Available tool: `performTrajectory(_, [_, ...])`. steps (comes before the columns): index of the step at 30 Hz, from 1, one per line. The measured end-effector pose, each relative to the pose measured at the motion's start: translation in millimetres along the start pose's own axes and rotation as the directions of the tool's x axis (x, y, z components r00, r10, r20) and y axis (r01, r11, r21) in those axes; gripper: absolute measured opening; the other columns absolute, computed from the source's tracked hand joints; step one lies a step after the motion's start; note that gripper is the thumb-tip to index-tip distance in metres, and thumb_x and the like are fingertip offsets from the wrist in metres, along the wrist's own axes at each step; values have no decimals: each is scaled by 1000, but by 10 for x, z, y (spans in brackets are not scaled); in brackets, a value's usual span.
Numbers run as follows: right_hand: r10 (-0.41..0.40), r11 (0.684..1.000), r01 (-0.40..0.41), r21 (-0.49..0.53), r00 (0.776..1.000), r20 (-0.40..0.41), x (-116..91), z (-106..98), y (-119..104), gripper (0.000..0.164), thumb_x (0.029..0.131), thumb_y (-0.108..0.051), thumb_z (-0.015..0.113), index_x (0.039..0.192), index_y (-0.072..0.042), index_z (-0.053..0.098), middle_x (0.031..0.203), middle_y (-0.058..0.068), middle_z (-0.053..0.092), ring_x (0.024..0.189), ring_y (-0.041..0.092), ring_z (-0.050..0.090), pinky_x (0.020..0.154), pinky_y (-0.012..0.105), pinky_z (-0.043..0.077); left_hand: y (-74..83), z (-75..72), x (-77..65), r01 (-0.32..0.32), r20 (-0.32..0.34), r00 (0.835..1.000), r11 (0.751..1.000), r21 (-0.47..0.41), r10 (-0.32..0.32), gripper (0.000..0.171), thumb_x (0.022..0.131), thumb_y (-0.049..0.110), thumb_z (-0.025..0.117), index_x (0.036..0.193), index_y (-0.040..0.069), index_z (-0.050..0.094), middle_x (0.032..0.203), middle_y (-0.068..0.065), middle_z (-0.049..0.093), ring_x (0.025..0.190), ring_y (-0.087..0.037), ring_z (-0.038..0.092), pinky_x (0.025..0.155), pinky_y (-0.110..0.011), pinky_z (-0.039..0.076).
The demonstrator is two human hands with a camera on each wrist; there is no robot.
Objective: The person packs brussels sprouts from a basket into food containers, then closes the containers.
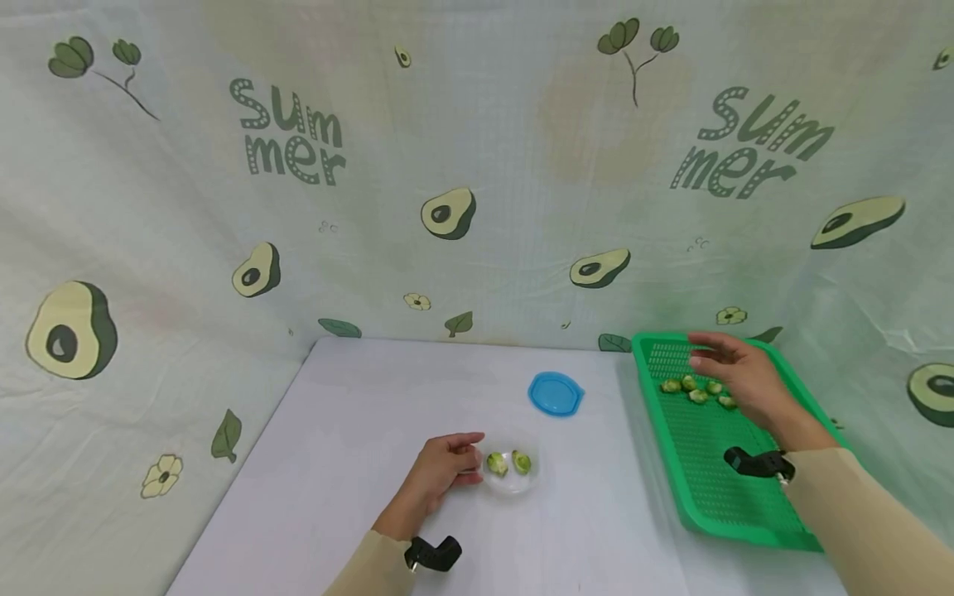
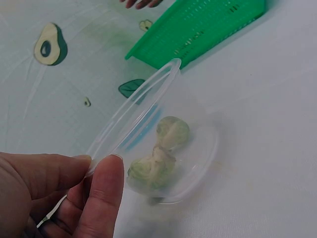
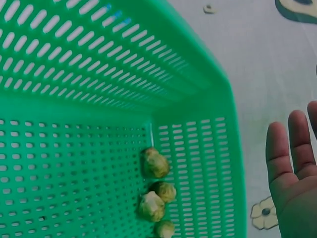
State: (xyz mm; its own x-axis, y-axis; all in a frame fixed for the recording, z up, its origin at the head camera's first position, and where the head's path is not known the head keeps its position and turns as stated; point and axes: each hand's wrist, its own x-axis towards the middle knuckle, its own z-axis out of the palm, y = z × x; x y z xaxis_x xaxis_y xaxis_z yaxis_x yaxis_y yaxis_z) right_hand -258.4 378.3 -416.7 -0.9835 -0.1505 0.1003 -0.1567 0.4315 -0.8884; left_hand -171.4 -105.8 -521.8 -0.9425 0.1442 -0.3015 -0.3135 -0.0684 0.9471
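My left hand [image 1: 445, 470] pinches the rim of a clear plastic bowl [image 2: 210, 153] between thumb and fingers. The bowl stands on the table and holds two Brussels sprouts, one [image 1: 497, 463] on the left and one [image 1: 522, 462] on the right. Over the far part of a green plastic basket [image 1: 674, 476] hovers my right hand [image 1: 745, 377], its fingers extended and nothing in them. Several Brussels sprouts [image 3: 156, 165] lie inside the basket along its far wall, below that hand.
A blue plastic lid [image 1: 556, 394] lies flat on the white table [image 1: 387, 389], beyond the bowl and left of the basket. Behind the table hangs a cloth [image 1: 514, 165] printed with avocados, leaves and lettering.
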Motion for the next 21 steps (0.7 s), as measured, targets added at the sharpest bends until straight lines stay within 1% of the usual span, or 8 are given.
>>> performTrajectory(5, [26,999,-26,23,999,31,58,-69,153,54,107,-20,65,157,-10,48,126,-34,57,108,-18,58,86,11,55,-5,-5,-6,7,-1,1000,1000,-1,-7,47,94,-7,69,141,-7,62,96,-4,63,84,-14,67,75,-28,66])
performTrajectory(9, [62,998,-62,-11,996,61,91,-108,248,58,107,-27,65,159,-8,46,124,-34,54,106,-18,57,86,12,54,-6,-4,-7,2,-5,1000,1000,3,-2,47,95,-6,69,141,-6,63,96,-3,63,83,-14,67,75,-28,66])
performTrajectory(13, [111,993,-108,-41,991,71,104,-142,369,61,108,-31,63,160,-5,43,130,-26,49,105,-15,59,87,17,57,-19,-1,-8,0,1,1000,1000,-3,0,47,94,-7,69,141,-6,63,96,-3,63,83,-13,66,75,-28,66])
performTrajectory(17, [156,987,-153,-43,985,79,113,-168,493,63,108,-35,62,160,-4,42,136,-19,48,105,-10,61,90,22,58,-22,5,-17,1,3,1000,1000,-10,-1,48,94,-8,68,141,-7,62,94,-1,63,83,-12,66,74,-27,66])
performTrajectory(21, [177,984,-173,-45,981,83,136,-180,595,62,108,-37,62,160,-8,44,135,-21,48,104,-12,59,94,26,58,-10,10,-21,-2,-2,1000,1000,-8,2,47,94,-8,68,141,-6,62,93,0,63,83,-12,67,74,-27,66])
